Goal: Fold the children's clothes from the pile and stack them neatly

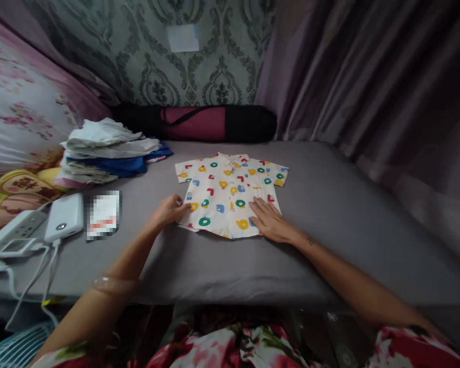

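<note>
A small short-sleeved shirt (230,199) lies spread out on the grey sheet, collar away from me. It is white with red, yellow, green and blue printed shapes. My left hand (172,208) is at the shirt's lower left side, thumb over the fabric and fingers curled at the edge, pinching it. On the lower right front, my right hand (270,221) rests flat with its fingers stretched out. A clear bangle (115,282) circles my left wrist.
A pile of folded clothes (107,148) sits at the back left. Nearer are a white power bank (65,217), a power strip (17,230) with cables and a blurred packet (103,214). A black and maroon roll (195,122) lies along the wall; curtains (314,66) hang right.
</note>
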Tool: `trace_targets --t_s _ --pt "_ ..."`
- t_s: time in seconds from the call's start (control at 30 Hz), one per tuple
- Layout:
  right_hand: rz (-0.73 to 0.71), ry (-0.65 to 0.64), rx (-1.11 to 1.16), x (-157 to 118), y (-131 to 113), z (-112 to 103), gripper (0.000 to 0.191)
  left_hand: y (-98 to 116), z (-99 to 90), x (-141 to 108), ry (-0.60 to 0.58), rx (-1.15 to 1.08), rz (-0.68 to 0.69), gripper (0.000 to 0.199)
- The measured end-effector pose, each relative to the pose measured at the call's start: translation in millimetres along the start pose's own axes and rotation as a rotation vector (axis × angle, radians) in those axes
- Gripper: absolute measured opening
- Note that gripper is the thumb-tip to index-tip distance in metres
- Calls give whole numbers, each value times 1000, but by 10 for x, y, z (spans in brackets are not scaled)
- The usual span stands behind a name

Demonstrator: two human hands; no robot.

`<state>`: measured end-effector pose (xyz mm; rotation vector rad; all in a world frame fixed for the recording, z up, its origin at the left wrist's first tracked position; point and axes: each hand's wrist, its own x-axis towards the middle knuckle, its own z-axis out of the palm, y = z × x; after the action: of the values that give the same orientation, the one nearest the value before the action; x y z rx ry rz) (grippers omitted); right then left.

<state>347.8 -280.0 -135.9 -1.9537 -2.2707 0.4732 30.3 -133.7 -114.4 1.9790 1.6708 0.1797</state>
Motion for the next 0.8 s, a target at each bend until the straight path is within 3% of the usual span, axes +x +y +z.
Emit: trace_targets --t_s 0.13,0.2,0.27,0.33,0.4,0.47,0.6,0.8 --pt "-93 -2 162 -448 -109 -21 62 -83 58 -135 16 -156 -9 69" --pt "-96 81 265 -573 -86 -68 55 -112 61 -164 52 -224 -27 78" --pt "28 232 327 -612 -3 -139 46 -117 55 -185 53 -291 -24 83" --pt "271 342 285 -585 112 -210 40 -102 57 -195 34 -345 34 85" --pt "486 314 165 -525 208 -256 38 -78 77 -188 25 -369 117 81" --pt "580 235 54 -463 246 -263 35 -57 111 -166 37 -362 168 69" --pt "567 176 -49 -389 142 -219 29 -34 166 -130 22 -295 175 51" --pt "592 131 -114 -376 -74 -265 29 -34 142 -135 23 -250 216 49"
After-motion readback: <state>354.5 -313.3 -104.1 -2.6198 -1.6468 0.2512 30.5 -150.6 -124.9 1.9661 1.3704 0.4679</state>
